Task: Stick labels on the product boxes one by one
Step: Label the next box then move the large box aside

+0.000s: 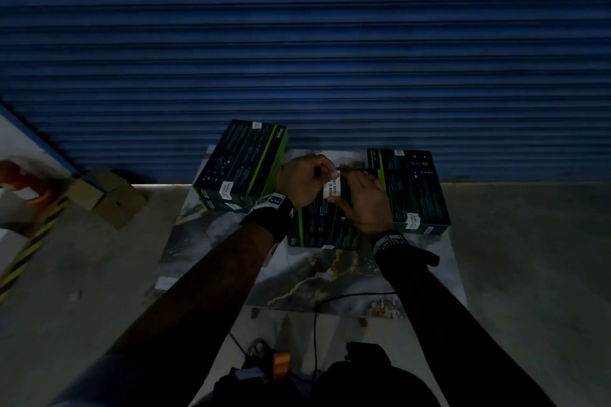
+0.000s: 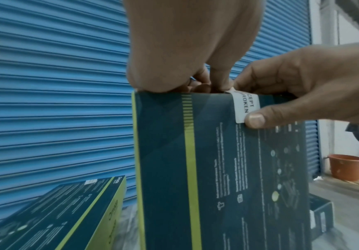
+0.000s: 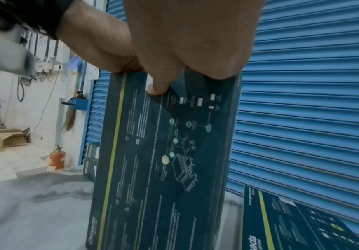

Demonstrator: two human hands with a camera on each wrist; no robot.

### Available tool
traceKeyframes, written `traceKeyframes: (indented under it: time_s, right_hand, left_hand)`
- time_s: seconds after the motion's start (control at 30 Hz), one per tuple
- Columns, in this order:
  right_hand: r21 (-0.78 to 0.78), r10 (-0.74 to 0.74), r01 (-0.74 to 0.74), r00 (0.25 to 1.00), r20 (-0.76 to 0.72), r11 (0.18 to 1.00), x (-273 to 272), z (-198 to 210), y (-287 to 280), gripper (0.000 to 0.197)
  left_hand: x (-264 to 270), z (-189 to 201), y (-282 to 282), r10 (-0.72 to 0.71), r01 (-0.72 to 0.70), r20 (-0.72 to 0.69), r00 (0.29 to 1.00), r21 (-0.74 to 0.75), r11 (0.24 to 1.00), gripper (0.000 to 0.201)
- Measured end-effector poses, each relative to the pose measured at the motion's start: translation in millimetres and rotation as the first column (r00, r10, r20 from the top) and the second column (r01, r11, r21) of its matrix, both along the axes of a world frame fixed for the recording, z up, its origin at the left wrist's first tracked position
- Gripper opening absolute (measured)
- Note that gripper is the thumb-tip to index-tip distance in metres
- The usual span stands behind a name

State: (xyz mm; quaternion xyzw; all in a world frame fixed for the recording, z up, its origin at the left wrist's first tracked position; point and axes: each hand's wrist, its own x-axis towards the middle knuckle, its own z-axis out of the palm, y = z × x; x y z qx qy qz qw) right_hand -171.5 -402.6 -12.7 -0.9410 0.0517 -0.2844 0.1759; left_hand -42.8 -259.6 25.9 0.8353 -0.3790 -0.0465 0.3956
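Note:
A dark teal product box (image 1: 317, 228) with a lime stripe stands on end on the marble-patterned sheet (image 1: 211, 231). My left hand (image 1: 317, 172) grips its top edge, fingers curled over it (image 2: 195, 84). A white label (image 1: 331, 188) with black print folds over that top edge onto the printed face (image 2: 246, 104). My right hand (image 1: 344, 195) pinches the top of the box, the thumb (image 2: 255, 119) pressing the label's lower corner against the face. In the right wrist view the box (image 3: 163, 160) hangs below my right hand (image 3: 159, 84), and the label is hidden.
Two like boxes (image 1: 241, 158) with labels lie stacked at the left, another (image 1: 416, 188) at the right. A blue roller shutter (image 1: 297, 43) stands close behind. Brown cartons (image 1: 109, 195) sit at the left, a black cable (image 1: 314, 324) runs near me, an orange bucket (image 2: 345, 167) far right.

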Motion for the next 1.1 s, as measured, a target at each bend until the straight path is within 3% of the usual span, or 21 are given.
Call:
traceKeyframes:
  time_s: [0.23, 0.6, 0.9, 1.1]
  right_hand:
    - [0.103, -0.02, 0.021, 1.0, -0.014, 0.994, -2.5, 12.6, 4.0, 0.066]
    - [0.107, 0.0, 0.007, 0.998, -0.065, 0.994, -0.8, 6.7, -0.3, 0.068]
    - [0.113, 0.022, -0.016, 0.999, -0.048, 0.993, -5.0, 6.1, 0.1, 0.068]
    - [0.132, 0.043, -0.033, 0.996, -0.074, 0.991, -2.5, 6.5, -2.6, 0.066]
  left_hand:
    - [2.7, 0.4, 0.2, 0.037, -0.038, -0.049, 0.998, -0.029, 0.999, 0.013]
    - [2.5, -0.2, -0.1, 0.046, -0.051, -0.086, 0.995, -0.058, 0.997, 0.013]
    - [-1.9, -3.4, -3.0, 0.089, -0.089, -0.002, 0.996, -0.068, 0.994, 0.014]
    - [-1.6, -5.6, -5.6, 0.045, -0.043, 0.143, 0.989, -0.015, 0.999, 0.014]
